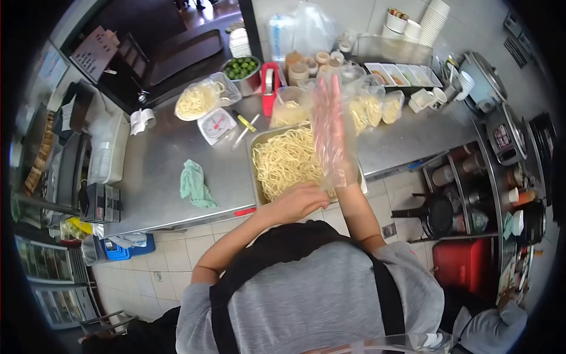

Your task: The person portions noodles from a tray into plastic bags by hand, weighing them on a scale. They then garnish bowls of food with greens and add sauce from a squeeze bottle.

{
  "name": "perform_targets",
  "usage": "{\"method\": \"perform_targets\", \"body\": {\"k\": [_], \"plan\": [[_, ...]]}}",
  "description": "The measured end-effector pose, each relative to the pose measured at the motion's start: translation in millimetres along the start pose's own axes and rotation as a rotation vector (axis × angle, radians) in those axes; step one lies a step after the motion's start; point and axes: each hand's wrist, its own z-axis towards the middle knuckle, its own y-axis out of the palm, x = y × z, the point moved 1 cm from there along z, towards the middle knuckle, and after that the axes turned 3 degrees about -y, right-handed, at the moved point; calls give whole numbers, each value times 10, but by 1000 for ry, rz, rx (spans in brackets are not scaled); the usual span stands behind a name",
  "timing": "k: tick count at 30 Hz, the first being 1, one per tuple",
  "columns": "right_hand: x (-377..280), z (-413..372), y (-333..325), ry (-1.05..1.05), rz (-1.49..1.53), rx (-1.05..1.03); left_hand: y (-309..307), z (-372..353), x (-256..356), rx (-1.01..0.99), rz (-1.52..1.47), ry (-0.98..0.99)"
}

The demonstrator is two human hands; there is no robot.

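The right hand's [330,121] fingers stand straight and close together, released, pointing to twelve o'clock inside a clear plastic glove [337,168]. The left hand's [299,202] fingers curl shut at the glove's open cuff, at six o'clock of the right palm, apparently pinching its edge. The glove hangs over the tray, raised off everything.

The film looks very light, limp and baggy. It likely clings, slides on skin and tears if tugged hard. The loose cuff rim seems the best place to take hold.

Directly beneath lies a metal tray [254,177] of yellow noodles [283,159]. These look soft, tangled and probably slick. It sits on a steel counter [159,177]. A green cloth [194,186] lies at nine o'clock of the tray, a kitchen scale [216,125] at eleven, filled noodle bags [372,109] at one. Shelves with pans [439,215] stand at three o'clock, and pale floor tiles [177,251] run below the counter.
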Motion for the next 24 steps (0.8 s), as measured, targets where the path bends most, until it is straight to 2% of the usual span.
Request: {"method": "perform_targets", "body": {"k": [2,3,5,9,11,12,14,16,17,18,19,21,23,24], "plan": [[-212,49,-38,-97,-119,-73,-57,-38,112,64,24,50],[-315,9,-176,-92,-118,-38,11,114,161,111,-149,-115],[-350,-71,-118,-106,-42,64,-250,194,240,144,-438,-482],[-168,-133,-78,-96,72,254,42,286,146,328,64,-24],[-169,-97,-190,-140,169,352,97,233,179,168,-6,46],[-149,-79,-290,-130,-13,315,87,221,220,88,-42,81],[-49,-96,-578,-106,-377,236,-258,208,175,33,166,-52],[261,-288,-924,334,-288,22,-772,203,70,231,244,-287],[354,-352,-996,549,-237,-88,-1029,243,-103,327,311,-471],[321,-438,-881,438,-753,-384,-1207,205,-411,542,584,-484],[308,-554,-735,290,-1261,-678,-1482,201,-565,605,601,-621],[824,-800,-937,120,-1180,-601,-1835,149,-929,654,733,-779],[900,-834,-961,9,-1282,-652,-2036,94,-1281,556,817,-870],[691,-709,-797,-25,-1429,-742,-2120,60,-1454,508,861,-914]]}}
